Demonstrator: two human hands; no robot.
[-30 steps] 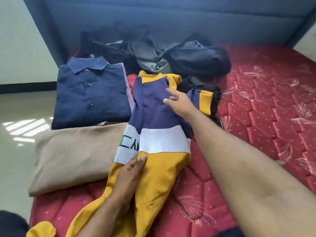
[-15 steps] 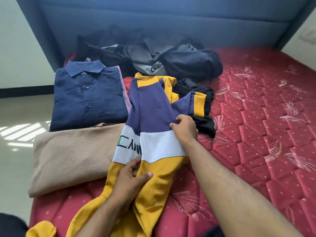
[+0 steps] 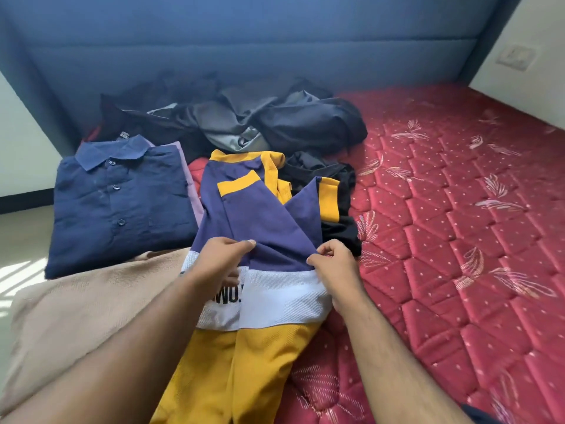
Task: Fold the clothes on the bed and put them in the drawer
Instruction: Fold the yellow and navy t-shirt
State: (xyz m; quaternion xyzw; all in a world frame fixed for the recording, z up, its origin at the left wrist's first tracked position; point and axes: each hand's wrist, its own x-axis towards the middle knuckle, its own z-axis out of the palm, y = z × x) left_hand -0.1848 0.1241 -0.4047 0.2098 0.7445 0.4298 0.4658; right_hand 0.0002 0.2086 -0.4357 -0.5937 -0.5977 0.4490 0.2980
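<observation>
Jersey [image 3: 263, 215], purple, white and yellow in bands, lying lengthwise on the red quilted bed [image 3: 458, 240], collar end toward the blue headboard [image 3: 244, 41], yellow lower part running off toward the near edge; one sleeve with a yellow cuff is folded inward across the purple chest. Left hand [image 3: 220, 261] rests on the jersey at the seam between purple and white, thumb and forefinger pinching a ridge of purple cloth; black lettering on the white band shows partly under the wrist. Right hand [image 3: 333, 264] at the jersey's right edge, fingers [image 3: 328, 250] curled tight on the purple fabric just above the white band. Navy button shirt [image 3: 122, 203], folded, collar up, just left of the jersey, with a strip of lilac cloth showing beneath its right edge. Beige knit garment [image 3: 85, 307], folded flat, left of the jersey and nearer than the navy shirt, the jersey overlapping its right edge. Black garment [image 3: 339, 228], crumpled, touching the jersey's right side under the folded sleeve. Heap of dark and grey unfolded clothes [image 3: 260, 123] beyond the jersey, against the headboard. Pale floor [image 3: 18, 234] far left of the jersey; wall switch plate [image 3: 515, 56] far right of it, past the headboard's end.
</observation>
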